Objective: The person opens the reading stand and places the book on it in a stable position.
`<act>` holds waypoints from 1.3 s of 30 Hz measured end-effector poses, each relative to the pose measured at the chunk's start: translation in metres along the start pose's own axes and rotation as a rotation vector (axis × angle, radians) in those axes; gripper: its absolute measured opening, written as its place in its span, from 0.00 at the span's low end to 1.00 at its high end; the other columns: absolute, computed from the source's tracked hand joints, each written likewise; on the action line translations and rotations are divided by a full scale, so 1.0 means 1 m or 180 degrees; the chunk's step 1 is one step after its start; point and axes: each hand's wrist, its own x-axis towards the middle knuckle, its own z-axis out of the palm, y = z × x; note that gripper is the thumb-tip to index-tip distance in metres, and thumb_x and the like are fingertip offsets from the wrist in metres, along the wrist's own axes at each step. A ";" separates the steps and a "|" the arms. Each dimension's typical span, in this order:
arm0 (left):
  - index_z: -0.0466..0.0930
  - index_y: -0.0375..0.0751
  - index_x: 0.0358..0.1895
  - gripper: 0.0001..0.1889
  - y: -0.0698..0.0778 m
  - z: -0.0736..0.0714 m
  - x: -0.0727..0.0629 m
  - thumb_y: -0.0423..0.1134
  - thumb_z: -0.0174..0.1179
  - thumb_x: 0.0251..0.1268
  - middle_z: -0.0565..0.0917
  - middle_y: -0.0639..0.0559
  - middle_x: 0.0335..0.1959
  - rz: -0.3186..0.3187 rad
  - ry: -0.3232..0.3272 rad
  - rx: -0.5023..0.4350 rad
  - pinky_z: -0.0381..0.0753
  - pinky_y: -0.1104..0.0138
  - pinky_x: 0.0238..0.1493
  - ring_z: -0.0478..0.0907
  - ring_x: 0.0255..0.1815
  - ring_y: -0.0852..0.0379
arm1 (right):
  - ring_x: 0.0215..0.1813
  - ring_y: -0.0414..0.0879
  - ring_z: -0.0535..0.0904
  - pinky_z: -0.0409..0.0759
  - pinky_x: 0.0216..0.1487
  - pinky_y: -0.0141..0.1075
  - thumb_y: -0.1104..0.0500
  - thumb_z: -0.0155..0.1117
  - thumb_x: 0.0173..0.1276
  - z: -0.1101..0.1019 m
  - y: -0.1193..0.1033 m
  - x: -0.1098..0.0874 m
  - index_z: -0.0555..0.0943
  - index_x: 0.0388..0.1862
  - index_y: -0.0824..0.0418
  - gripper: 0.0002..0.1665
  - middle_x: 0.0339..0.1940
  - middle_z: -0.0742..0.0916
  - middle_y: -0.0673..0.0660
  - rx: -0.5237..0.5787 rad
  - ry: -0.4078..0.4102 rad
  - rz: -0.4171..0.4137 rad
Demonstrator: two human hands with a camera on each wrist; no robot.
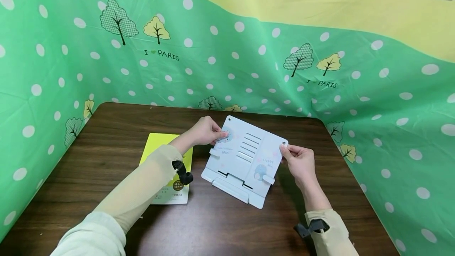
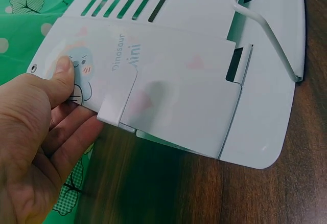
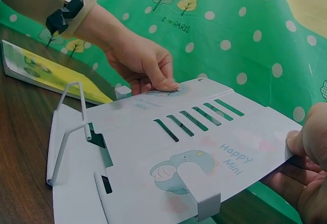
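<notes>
A white book stand [image 1: 245, 157] with cartoon dinosaur prints, a row of slots and small side clips is held tilted over the table. My left hand [image 1: 206, 130] pinches its left edge near the upper corner, thumb on the printed face. On the opposite edge, near the upper right corner, my right hand [image 1: 298, 162] grips it the same way. The left wrist view shows the left thumb [image 2: 62, 75] on the panel and the other fingers behind it. A wire bracket [image 3: 71, 111] sticks up from the stand's lower part in the right wrist view.
A yellow and white book [image 1: 167, 196] lies on the dark wooden table [image 1: 220, 228], partly covered by the left forearm. Green dotted cloth [image 1: 227, 70] hangs behind and beside the table. Black wrist cameras [image 1: 183, 173] are strapped to both arms.
</notes>
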 end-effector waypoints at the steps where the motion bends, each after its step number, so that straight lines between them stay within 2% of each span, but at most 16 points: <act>1: 0.95 0.41 0.36 0.13 -0.001 0.000 -0.001 0.48 0.71 0.73 0.90 0.54 0.26 -0.0003 0.0004 0.0004 0.86 0.63 0.30 0.90 0.29 0.48 | 0.30 0.47 0.83 0.87 0.33 0.34 0.60 0.72 0.75 0.001 0.000 0.001 0.88 0.51 0.77 0.18 0.33 0.90 0.60 -0.0008 0.0001 0.0005; 10: 0.94 0.40 0.35 0.12 -0.003 0.000 -0.006 0.45 0.71 0.73 0.89 0.53 0.26 -0.0008 0.0020 -0.0074 0.89 0.57 0.34 0.90 0.29 0.47 | 0.30 0.41 0.83 0.88 0.35 0.37 0.61 0.71 0.76 0.004 0.000 0.008 0.87 0.52 0.76 0.18 0.35 0.91 0.61 -0.0075 -0.0013 0.0005; 14: 0.95 0.41 0.35 0.12 -0.004 -0.001 -0.007 0.46 0.71 0.73 0.89 0.53 0.25 -0.0007 0.0019 -0.0067 0.88 0.59 0.32 0.90 0.30 0.45 | 0.30 0.41 0.83 0.88 0.35 0.36 0.60 0.71 0.76 0.005 0.000 0.010 0.87 0.52 0.76 0.18 0.36 0.91 0.61 -0.0081 -0.0026 -0.0009; 18: 0.94 0.42 0.34 0.12 -0.004 -0.001 -0.008 0.46 0.71 0.73 0.89 0.53 0.25 -0.0011 0.0010 -0.0053 0.87 0.62 0.30 0.89 0.29 0.46 | 0.32 0.45 0.84 0.87 0.35 0.36 0.59 0.72 0.76 0.005 0.000 0.012 0.88 0.52 0.75 0.18 0.36 0.91 0.62 -0.0101 -0.0021 -0.0020; 25: 0.94 0.40 0.35 0.12 -0.003 -0.001 -0.011 0.44 0.71 0.73 0.89 0.52 0.26 -0.0028 0.0017 -0.0123 0.90 0.55 0.36 0.88 0.26 0.51 | 0.34 0.52 0.84 0.87 0.35 0.36 0.58 0.72 0.76 0.008 0.001 0.017 0.89 0.51 0.74 0.18 0.37 0.91 0.62 -0.0167 0.0029 -0.0020; 32: 0.94 0.40 0.35 0.12 -0.003 -0.003 -0.016 0.44 0.70 0.74 0.89 0.51 0.25 -0.0046 0.0027 -0.0091 0.90 0.56 0.36 0.87 0.26 0.52 | 0.33 0.43 0.83 0.88 0.39 0.38 0.57 0.72 0.76 0.011 0.000 0.020 0.88 0.53 0.73 0.19 0.41 0.91 0.64 -0.0175 0.0028 0.0067; 39: 0.95 0.41 0.35 0.12 -0.005 -0.003 -0.019 0.45 0.70 0.74 0.89 0.52 0.24 -0.0048 0.0028 -0.0059 0.90 0.58 0.34 0.87 0.26 0.52 | 0.33 0.42 0.83 0.88 0.38 0.38 0.57 0.71 0.76 0.013 -0.001 0.024 0.88 0.54 0.73 0.19 0.42 0.91 0.64 -0.0171 0.0010 0.0089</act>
